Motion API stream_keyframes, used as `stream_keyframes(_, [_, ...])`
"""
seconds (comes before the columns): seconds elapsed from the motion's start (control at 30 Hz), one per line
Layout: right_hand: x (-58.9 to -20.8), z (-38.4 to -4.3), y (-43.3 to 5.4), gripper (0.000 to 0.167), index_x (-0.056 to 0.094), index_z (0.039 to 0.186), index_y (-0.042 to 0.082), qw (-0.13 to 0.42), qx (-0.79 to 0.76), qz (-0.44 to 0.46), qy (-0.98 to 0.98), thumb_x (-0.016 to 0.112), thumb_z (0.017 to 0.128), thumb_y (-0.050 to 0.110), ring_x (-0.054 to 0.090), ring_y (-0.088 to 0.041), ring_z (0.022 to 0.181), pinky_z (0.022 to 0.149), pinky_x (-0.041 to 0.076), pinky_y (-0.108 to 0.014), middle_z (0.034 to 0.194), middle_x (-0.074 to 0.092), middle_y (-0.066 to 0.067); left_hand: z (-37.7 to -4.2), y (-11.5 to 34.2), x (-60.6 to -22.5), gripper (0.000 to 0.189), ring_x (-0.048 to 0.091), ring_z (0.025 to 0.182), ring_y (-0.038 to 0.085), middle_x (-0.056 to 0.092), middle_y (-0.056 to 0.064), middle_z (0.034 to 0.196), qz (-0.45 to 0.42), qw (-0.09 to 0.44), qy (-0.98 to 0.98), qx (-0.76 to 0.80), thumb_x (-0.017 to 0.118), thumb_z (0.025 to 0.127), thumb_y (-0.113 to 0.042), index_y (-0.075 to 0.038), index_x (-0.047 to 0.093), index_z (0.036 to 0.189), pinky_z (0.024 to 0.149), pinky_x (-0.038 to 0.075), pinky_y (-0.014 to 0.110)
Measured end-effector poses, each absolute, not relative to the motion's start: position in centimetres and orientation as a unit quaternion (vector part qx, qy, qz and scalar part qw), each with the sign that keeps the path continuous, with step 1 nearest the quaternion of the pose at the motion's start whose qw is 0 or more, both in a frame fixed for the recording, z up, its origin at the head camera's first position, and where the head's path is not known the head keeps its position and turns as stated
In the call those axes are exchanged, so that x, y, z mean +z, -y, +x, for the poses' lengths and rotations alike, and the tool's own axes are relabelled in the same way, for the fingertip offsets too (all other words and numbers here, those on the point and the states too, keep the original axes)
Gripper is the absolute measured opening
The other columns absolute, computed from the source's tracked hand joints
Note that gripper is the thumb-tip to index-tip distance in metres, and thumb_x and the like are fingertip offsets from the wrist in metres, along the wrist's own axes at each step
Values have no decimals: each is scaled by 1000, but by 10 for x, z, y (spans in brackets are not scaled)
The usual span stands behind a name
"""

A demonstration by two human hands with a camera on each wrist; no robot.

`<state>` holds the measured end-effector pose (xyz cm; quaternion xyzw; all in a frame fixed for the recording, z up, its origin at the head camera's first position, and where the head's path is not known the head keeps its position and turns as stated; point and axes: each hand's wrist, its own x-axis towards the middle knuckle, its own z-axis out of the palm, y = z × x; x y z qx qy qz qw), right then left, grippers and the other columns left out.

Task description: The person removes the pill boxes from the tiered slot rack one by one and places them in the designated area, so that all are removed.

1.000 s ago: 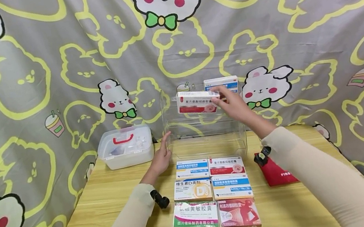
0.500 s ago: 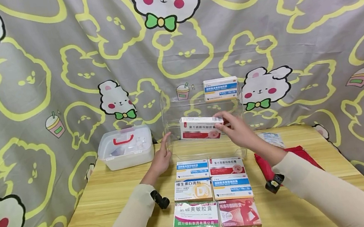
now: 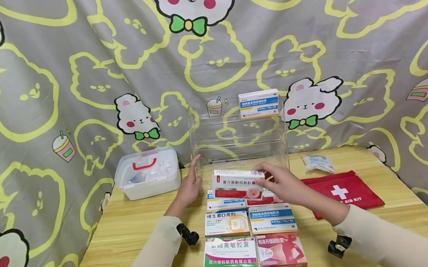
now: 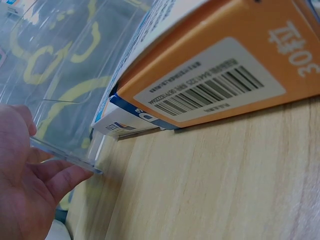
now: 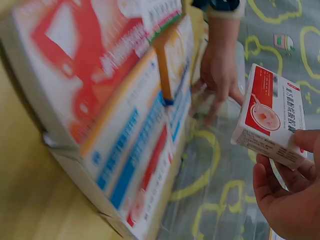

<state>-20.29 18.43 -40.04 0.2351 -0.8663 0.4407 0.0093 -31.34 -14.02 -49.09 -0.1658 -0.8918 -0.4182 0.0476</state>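
My right hand (image 3: 284,186) pinches a white-and-red medicine box (image 3: 238,184) by its right end, above the back of the laid-out boxes. In the right wrist view the thumb lies on the front of that box (image 5: 272,112), with fingers behind. My left hand (image 3: 190,187) grips the left side edge of a clear stepped display rack (image 3: 242,152); the left wrist view shows thumb and fingers on either side of the clear panel (image 4: 67,157). A blue-and-white medicine box (image 3: 259,104) stands on the rack's top tier at the right. The held box partly hides the back row.
Before the rack lie a vitamin D box (image 3: 226,223), a blue-and-white box (image 3: 272,219), a green-and-purple box (image 3: 229,254) and a red box (image 3: 281,251). A lidded plastic case (image 3: 147,173) stands left. At right are a red first-aid pouch (image 3: 345,192) and a small packet (image 3: 318,163).
My right hand has brought the white-and-red box down and toward me, from the rack's upper tiers to above the back row of boxes. The left hand stays at the rack's side.
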Motion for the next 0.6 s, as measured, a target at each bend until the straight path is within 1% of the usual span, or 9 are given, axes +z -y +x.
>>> stream_keyframes(0.07, [-405, -195, -183, 26, 64, 126, 14, -9, 439, 238, 866, 65, 102, 23, 65, -16, 90, 75, 57, -30, 108, 70, -1, -313, 140, -492, 77, 32, 45, 13, 34, -2, 54, -167, 48, 891, -419, 42, 105, 1, -38, 10, 164, 46, 33, 27])
stream_keyframes(0.23, [-414, -175, -178, 29, 67, 128, 16, -37, 425, 263, 865, 68, 100, 24, 61, -14, 80, 70, 55, -27, 100, 69, 3, -313, 141, -492, 78, 33, 44, 14, 34, -1, 54, -165, 46, 892, -418, 42, 105, 1, -37, 10, 165, 45, 33, 27])
stream_keyframes(0.33, [-420, -163, -174, 30, 67, 129, 18, -55, 416, 285, 862, 69, 100, 25, 59, -13, 78, 70, 53, -27, 101, 68, 4, -313, 141, -492, 77, 35, 45, 13, 35, -1, 55, -158, 42, 894, -417, 43, 105, 1, -36, 10, 165, 45, 34, 27])
stream_keyframes(0.47, [-428, -146, -166, 26, 68, 125, 24, -99, 412, 298, 856, 69, 100, 27, 58, -9, 78, 72, 52, -26, 103, 67, 7, -313, 140, -489, 77, 37, 45, 14, 36, 0, 55, -155, 37, 894, -420, 44, 104, 0, -34, 11, 165, 46, 35, 27])
stream_keyframes(0.6, [-433, -132, -157, 22, 67, 121, 26, -135, 413, 307, 847, 70, 99, 28, 58, -5, 76, 71, 51, -24, 100, 65, 9, -313, 140, -488, 80, 36, 45, 14, 35, -1, 55, -155, 36, 895, -416, 43, 105, 0, -41, 8, 164, 47, 34, 27])
